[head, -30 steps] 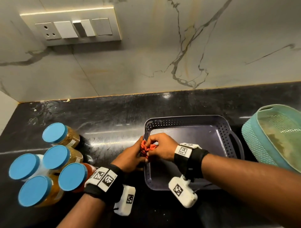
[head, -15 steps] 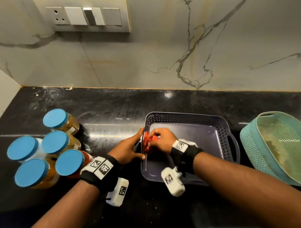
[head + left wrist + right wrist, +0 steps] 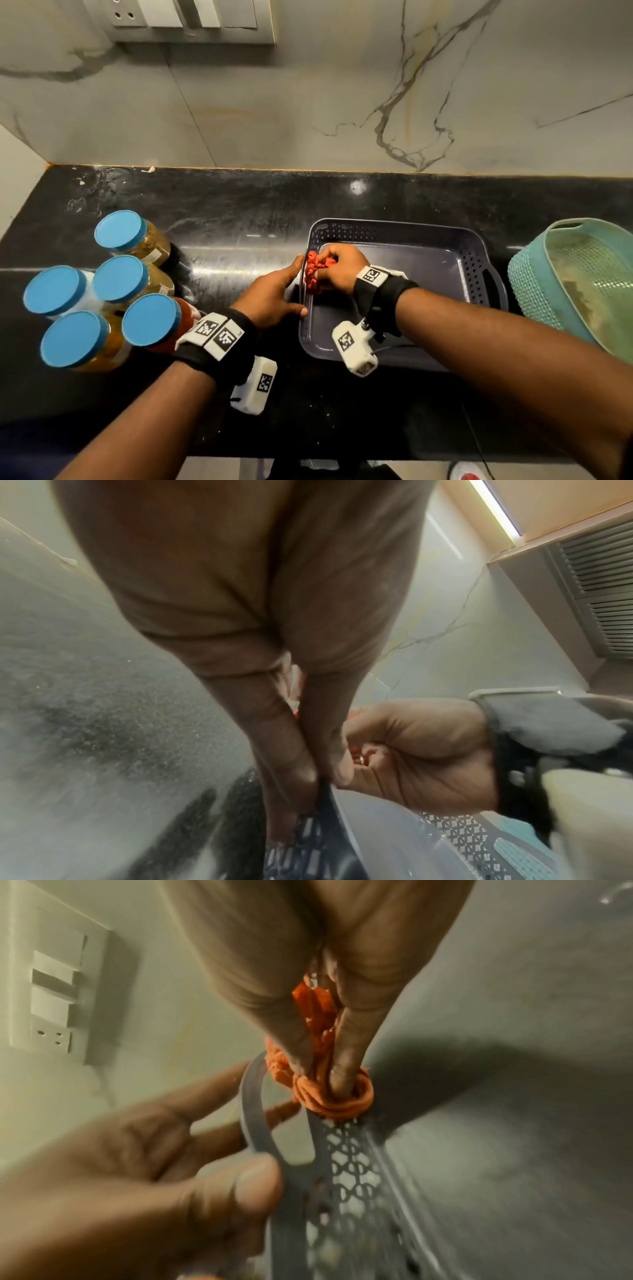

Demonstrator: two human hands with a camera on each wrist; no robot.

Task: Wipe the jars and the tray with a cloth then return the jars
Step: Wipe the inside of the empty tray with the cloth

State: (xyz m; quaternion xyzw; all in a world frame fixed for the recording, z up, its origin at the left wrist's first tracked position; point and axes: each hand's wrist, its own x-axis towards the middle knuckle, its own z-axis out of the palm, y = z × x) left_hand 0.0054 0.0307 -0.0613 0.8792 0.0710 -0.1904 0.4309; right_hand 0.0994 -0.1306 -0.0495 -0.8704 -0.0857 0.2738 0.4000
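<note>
1. Five jars [image 3: 102, 291] stand clustered on the counter [image 3: 239, 212], at its left.
2. The tray [image 3: 411, 233] lies right of them, well apart.
3. A basket [image 3: 534, 284] sits just right of the tray.
4. The wall [image 3: 308, 102] rises behind.

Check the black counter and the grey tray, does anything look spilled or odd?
Pale smudges and specks mark the black stone counter at its back left corner, behind the blue-lidded jars, like dried residue. The grey perforated plastic tray sits level, nothing spilled inside.
</note>
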